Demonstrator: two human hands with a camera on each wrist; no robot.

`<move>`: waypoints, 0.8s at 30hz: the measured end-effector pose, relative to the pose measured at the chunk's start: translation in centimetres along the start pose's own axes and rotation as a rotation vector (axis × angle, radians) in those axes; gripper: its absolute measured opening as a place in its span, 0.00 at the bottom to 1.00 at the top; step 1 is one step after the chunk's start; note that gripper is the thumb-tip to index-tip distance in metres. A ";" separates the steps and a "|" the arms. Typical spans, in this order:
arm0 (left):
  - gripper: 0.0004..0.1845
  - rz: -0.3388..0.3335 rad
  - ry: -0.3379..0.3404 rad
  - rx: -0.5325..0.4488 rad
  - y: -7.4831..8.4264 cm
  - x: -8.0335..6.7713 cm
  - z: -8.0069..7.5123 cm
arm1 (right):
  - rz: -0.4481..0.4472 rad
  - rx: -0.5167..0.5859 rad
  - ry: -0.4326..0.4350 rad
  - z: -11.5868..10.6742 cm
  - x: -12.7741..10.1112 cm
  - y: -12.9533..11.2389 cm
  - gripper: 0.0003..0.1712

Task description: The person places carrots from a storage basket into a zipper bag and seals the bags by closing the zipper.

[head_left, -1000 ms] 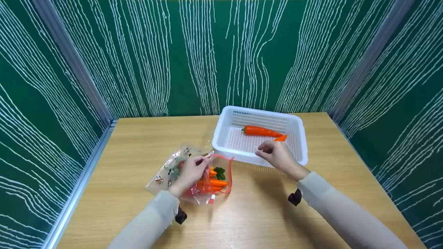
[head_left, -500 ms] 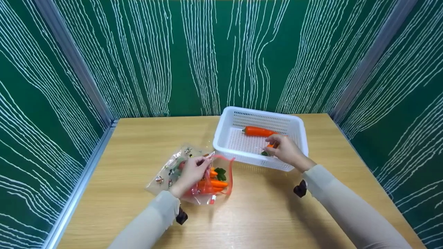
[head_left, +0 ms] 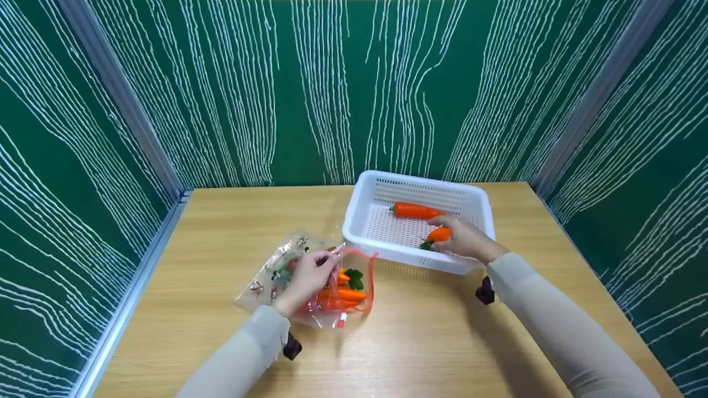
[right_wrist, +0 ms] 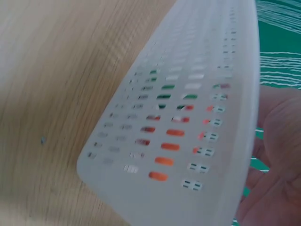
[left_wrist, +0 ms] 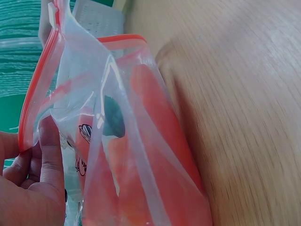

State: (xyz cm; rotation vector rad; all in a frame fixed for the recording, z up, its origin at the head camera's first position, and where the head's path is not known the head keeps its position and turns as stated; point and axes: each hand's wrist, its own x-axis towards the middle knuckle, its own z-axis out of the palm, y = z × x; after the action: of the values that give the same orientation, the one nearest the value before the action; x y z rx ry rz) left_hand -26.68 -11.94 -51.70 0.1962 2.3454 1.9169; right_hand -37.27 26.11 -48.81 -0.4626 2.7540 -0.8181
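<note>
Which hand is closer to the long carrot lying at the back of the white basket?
Right. The right hand is inside the basket just before the long carrot; the left hand holds the bag outside.

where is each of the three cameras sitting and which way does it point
Head: above the table, looking forward and down; both sleeves, left hand on the zip bag, right hand in the basket.
Left wrist: low, beside the bag's opening; fingertips show.
Right wrist: outside the basket wall; palm shows.
Shared: bag, basket.
</note>
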 end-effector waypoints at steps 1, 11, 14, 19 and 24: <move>0.16 0.000 0.002 -0.007 0.0 0.0 0.0 | 0.003 -0.011 -0.011 0.0 0.1 0.1 0.39; 0.17 -0.002 0.026 -0.023 -0.2 0.4 0.2 | -0.016 -0.203 -0.106 0.0 1.5 1.0 0.39; 0.16 -0.006 0.023 -0.008 -0.3 0.5 0.1 | 0.002 -0.226 -0.129 -0.1 1.7 1.2 0.40; 0.17 -0.011 0.014 0.005 -0.4 0.4 0.2 | 0.034 -0.272 -0.163 -0.1 1.9 1.3 0.39; 0.17 -0.002 0.013 -0.004 -0.5 0.5 0.2 | 0.053 -0.330 -0.199 0.0 2.1 1.3 0.40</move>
State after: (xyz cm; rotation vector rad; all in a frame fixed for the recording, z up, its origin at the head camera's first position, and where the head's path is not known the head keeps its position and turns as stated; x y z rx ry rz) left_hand -27.16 -11.78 -52.19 0.1808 2.3494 1.9273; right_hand -39.50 26.40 -49.84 -0.4978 2.7039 -0.2852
